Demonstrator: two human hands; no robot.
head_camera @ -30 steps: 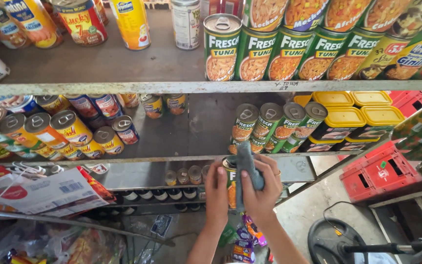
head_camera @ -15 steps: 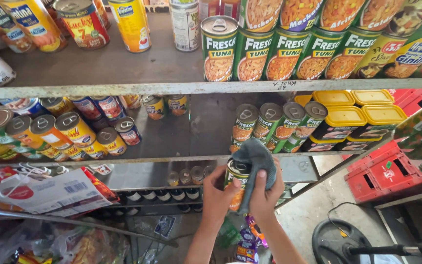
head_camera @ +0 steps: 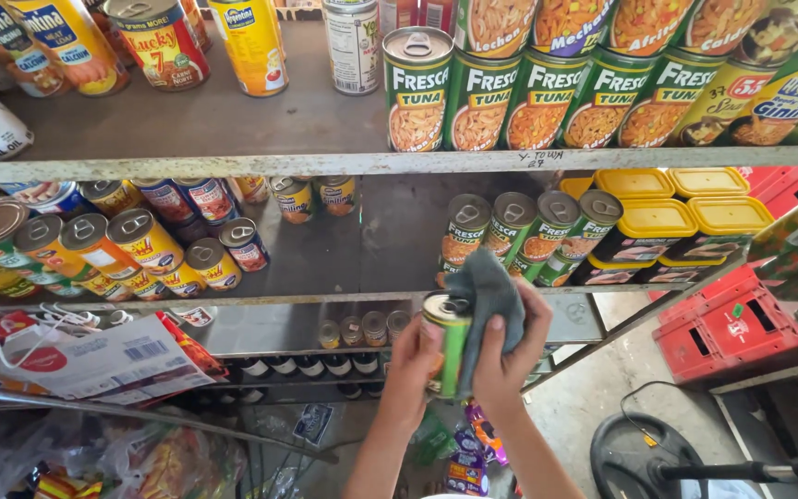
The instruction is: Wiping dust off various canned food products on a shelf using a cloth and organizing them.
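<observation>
Both hands closed around a single green can (head_camera: pixel 448 356), held upright in front of the middle shelf (head_camera: pixel 362 298). Left hand (head_camera: pixel 411 370) wrapped the can's lower left side, fingers curled behind it and the thumb toward the front. Right hand (head_camera: pixel 507 356) pressed a grey cloth (head_camera: pixel 487 300) against the can's right side and top edge, fingers spread over the cloth and the thumb pointing up beside the can; the cloth draped over the rim and covered much of that side. The can's silver lid with its pull ring faced up and to the left, partly under the cloth. Directly behind the can, on the middle shelf, stood a row of green cans (head_camera: pixel 528 236) of the same kind, tilted with their lids toward the camera, and to their right sat flat tins with yellow lids (head_camera: pixel 685 217), stacked in two layers. On the left part of the same shelf lay a group of yellow and red cans (head_camera: pixel 131 249), also tilted forward. The top shelf (head_camera: pixel 260 166) carried another line of green cans (head_camera: pixel 510 92) standing upright at its front edge, with taller yellow and red cans (head_camera: pixel 154 42) further left. Below the hands, small cans (head_camera: pixel 362 328) stood in a row on a lower shelf. A red plastic crate (head_camera: pixel 741 333) rested on the floor to the right, well apart from the hands.
</observation>
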